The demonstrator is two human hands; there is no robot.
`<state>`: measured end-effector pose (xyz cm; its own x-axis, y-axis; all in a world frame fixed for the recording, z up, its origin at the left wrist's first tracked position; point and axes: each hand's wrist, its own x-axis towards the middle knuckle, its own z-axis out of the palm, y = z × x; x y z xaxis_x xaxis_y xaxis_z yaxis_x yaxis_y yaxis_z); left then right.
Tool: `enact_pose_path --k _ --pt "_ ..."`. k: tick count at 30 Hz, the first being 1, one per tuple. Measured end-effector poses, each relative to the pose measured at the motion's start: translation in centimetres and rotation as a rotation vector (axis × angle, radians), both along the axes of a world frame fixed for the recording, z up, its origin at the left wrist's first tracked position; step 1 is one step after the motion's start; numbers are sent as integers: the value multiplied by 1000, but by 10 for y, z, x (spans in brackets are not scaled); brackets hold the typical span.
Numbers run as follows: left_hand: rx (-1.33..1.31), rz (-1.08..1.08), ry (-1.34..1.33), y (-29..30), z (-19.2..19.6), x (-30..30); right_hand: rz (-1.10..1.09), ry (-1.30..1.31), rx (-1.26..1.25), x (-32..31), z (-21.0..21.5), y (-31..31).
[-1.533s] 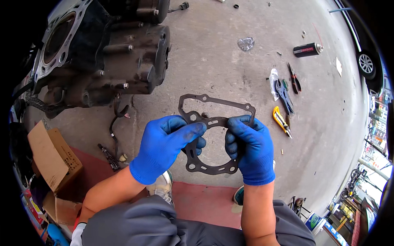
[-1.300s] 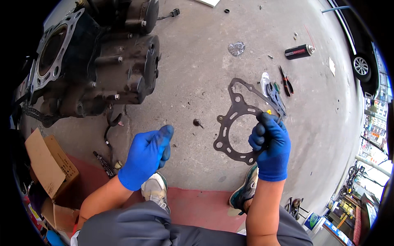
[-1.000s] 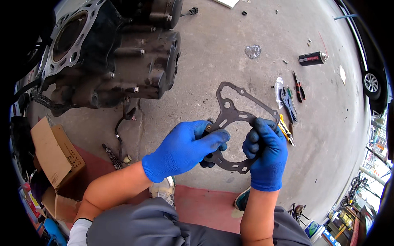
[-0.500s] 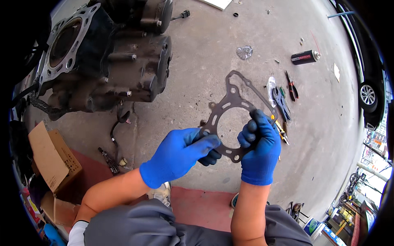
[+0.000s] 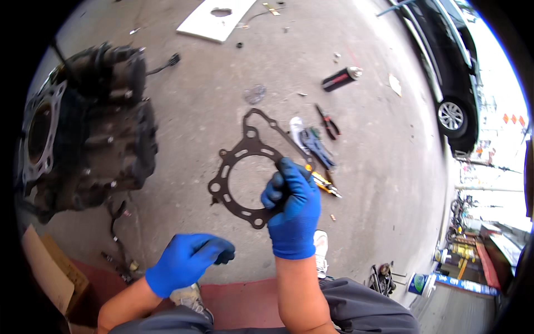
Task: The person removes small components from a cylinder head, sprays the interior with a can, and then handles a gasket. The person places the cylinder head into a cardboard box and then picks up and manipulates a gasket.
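A dark flat cylinder gasket (image 5: 251, 146), with a large round opening, several bolt holes and a thin looped arm, hangs above the concrete floor. My right hand (image 5: 296, 209), in a blue glove with dark fingertips, is closed around its right edge and hides part of the ring. Lower left of the gasket and apart from it, my left hand (image 5: 186, 260), gloved alike, has its fingers curled together with the thumb against them. Nothing shows in it. At the far left stands a dirty dark engine block (image 5: 105, 142) with its bare cylinder top.
Right of the gasket lie locking pliers (image 5: 317, 149), red-handled pliers (image 5: 328, 122) and a yellow-handled tool (image 5: 324, 183). Beyond are a black spray can (image 5: 340, 79) and a white board (image 5: 214, 25). A cardboard box (image 5: 47, 273) sits lower left; a black car (image 5: 445, 72) stands far right.
My left hand has let go of the gasket and dropped down to the left. The right hand keeps hold of it. The whole view has turned to the right.
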<state>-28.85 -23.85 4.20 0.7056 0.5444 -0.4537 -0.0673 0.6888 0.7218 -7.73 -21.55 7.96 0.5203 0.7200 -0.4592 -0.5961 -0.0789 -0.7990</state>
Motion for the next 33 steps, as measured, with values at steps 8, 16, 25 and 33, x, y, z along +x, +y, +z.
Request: enact_pose_path --k 8,16,25,33 --pt "-117 397 -109 9 9 14 304 -35 -209 -31 27 -12" --pt "-26 288 35 -12 14 13 131 65 -75 -32 22 -9" --pt "55 527 124 -6 11 -12 164 89 52 18 33 1" --pt "82 333 116 13 34 13 269 106 -68 -7 49 -4"
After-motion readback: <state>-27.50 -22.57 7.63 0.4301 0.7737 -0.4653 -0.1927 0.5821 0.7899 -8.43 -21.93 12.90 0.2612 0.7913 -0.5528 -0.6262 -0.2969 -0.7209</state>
